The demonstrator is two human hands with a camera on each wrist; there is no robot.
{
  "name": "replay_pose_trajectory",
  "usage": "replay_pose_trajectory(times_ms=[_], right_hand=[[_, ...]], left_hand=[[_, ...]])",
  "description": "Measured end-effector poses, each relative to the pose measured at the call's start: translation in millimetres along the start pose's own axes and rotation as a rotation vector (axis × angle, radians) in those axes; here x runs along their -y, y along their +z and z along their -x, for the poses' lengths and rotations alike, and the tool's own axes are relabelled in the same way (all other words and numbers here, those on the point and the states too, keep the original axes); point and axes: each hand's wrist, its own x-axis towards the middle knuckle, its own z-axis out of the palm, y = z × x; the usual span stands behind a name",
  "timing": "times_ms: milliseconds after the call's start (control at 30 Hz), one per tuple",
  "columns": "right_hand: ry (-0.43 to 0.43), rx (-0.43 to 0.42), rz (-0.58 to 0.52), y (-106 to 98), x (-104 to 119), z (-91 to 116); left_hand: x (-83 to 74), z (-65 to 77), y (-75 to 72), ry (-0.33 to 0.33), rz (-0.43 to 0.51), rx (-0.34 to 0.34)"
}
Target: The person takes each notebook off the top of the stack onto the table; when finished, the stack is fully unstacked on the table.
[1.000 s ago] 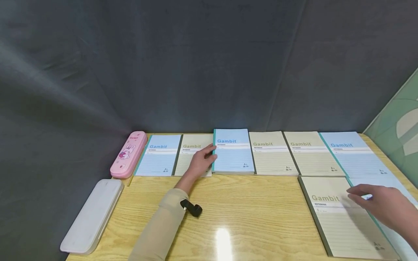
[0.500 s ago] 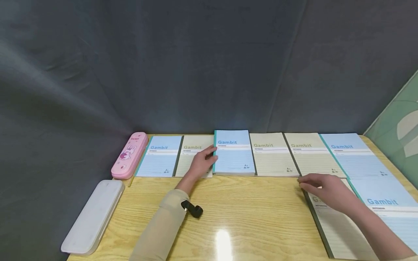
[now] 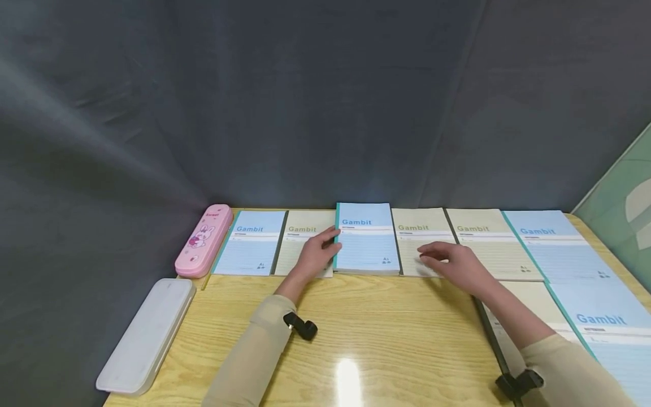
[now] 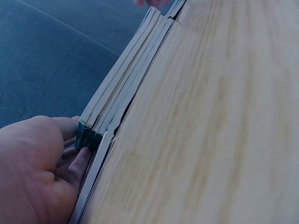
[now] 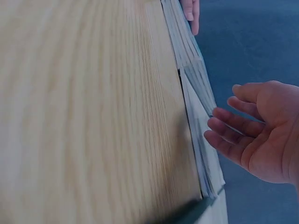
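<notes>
Fingertips of my left hand [image 3: 314,255] touch the teal spine of a stack of blue notebooks [image 3: 368,246]. In the left wrist view the stack [image 4: 124,77] shows several page edges, and the left hand [image 4: 35,168] has its fingers and thumb against the spine end. My right hand [image 3: 455,264] hovers over a cream notebook [image 3: 419,220] right of the stack, fingers loosely bent and holding nothing. The right wrist view shows this right hand [image 5: 261,128] with spread, relaxed fingers beside the row of notebooks [image 5: 198,126].
Left of the stack lie a cream notebook [image 3: 300,220] and a blue notebook [image 3: 254,246]. A pink pencil case [image 3: 203,240] and a white case [image 3: 146,336] line the left side. More cream notebooks [image 3: 490,249] and blue notebooks [image 3: 554,243] cover the right side. A dark cloth [image 3: 325,102] hangs behind.
My right hand has swept left from the front-right notebooks to above the cream notebook beside the blue stack. My left hand stays at the stack's spine.
</notes>
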Motion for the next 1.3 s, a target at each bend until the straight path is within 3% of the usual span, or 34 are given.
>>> replay_pose_trajectory(times_ms=[200,600,900,1300], right_hand=[[0.071,0.002,-0.194,15,2,-24],[0.143,-0.014,-0.423,37,3,-62],[0.241,-0.069,-0.360,49,-4,-87],[0.246,-0.077,-0.308,49,-2,-92]], left_hand=[[-0.6,-0.5,0.8,0.004,-0.010,-0.009],[-1.0,0.1,2.6,0.006,0.011,-0.013],[0.3,-1.3,2.9,0.006,-0.008,-0.011],[1.3,-2.3,1.8,0.024,0.001,-0.008]])
